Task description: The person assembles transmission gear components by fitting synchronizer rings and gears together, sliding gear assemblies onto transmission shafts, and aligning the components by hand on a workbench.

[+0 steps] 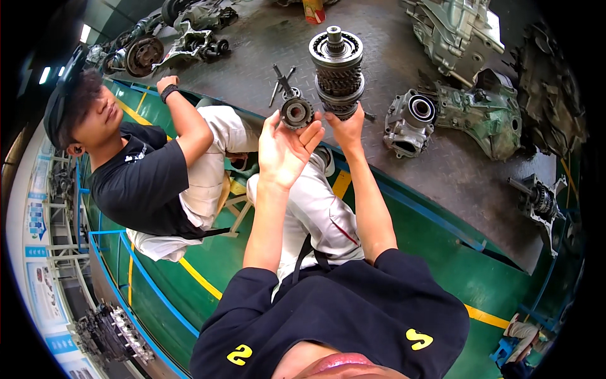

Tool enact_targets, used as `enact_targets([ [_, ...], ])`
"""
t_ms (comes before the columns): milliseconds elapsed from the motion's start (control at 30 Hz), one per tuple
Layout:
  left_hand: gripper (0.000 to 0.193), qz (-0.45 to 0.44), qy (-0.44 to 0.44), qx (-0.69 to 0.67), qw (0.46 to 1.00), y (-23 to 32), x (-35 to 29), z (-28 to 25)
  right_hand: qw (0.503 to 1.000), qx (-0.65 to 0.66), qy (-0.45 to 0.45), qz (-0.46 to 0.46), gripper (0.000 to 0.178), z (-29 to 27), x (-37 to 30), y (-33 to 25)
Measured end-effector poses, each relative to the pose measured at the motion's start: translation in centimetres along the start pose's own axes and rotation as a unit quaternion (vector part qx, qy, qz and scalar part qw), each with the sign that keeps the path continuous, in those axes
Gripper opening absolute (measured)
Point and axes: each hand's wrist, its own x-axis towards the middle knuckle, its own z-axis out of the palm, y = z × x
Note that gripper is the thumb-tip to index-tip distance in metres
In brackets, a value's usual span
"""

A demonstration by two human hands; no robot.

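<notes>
My left hand [281, 150] is turned palm up, its fingers curled around a dark toothed gear [297, 113] with a hole through its centre. Beside it, my right hand [348, 129] grips the lower end of a gear shaft [339, 79]. That shaft stands upright at the near edge of the metal workbench [265, 47], stacked with several gears and topped by a ring around a splined stub. Just behind the held gear lies a dark metal rod tool [282, 77] with a crosspiece; its lower part is partly hidden.
Right of the shaft rest a grey housing [410, 123], a greenish gearbox casing [486, 117] and a large silver casing [451, 35]. A smaller shaft assembly [540, 202] lies far right. More parts [189, 47] fill the far left. A seated person [142, 158] leans at the bench's left edge.
</notes>
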Motion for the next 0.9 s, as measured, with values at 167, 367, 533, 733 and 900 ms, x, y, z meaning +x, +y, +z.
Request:
enact_targets([
  [167,0.049,-0.006,-0.036,0.003,0.999,0.0,-1.1,0.0,1.000,-0.009,0.002,0.022,0.054,-0.2,-0.2,0.5],
  [367,0.050,0.021,-0.019,0.056,0.998,-0.1,-1.9,0.7,1.000,-0.027,-0.004,-0.014,0.057,-0.2,-0.2,1.1],
  [533,0.051,0.064,-0.024,0.103,0.992,-0.8,-1.8,0.9,0.997,-0.064,-0.006,-0.052,0.057,-0.8,0.3,2.1],
  [733,0.048,0.201,-0.045,0.239,0.949,0.0,-1.9,3.8,0.998,-0.041,-0.014,-0.054,0.065,-0.4,-0.3,2.1],
  [900,0.060,0.466,-0.062,0.513,0.718,0.6,0.1,8.5,0.998,-0.018,-0.027,-0.045,0.077,-0.6,0.0,1.7],
])
